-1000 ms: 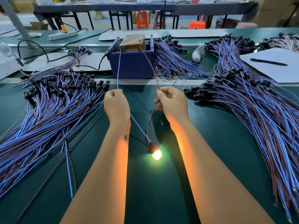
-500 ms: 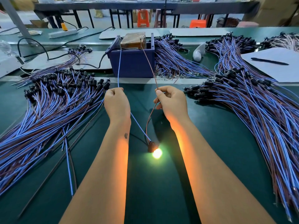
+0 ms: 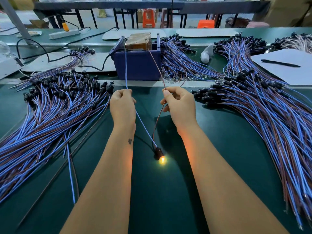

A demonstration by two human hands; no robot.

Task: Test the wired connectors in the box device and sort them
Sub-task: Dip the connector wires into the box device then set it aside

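Testing now: lit connector point(image 3: 161, 157) sits low centre on the green mat point(image 3: 160, 200), our left hand point(image 3: 122, 107) pinching its blue lead point(image 3: 126, 68), right hand point(image 3: 179, 107) pinching the brown lead point(image 3: 156, 65), both run up to the blue box device point(image 3: 137, 65). We risk losing contact if either lead slips. Wire bundles flank us; benches and orange stools sit across the top.

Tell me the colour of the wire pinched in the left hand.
Blue: the left hand pinches the blue wire, clearest in the head view.
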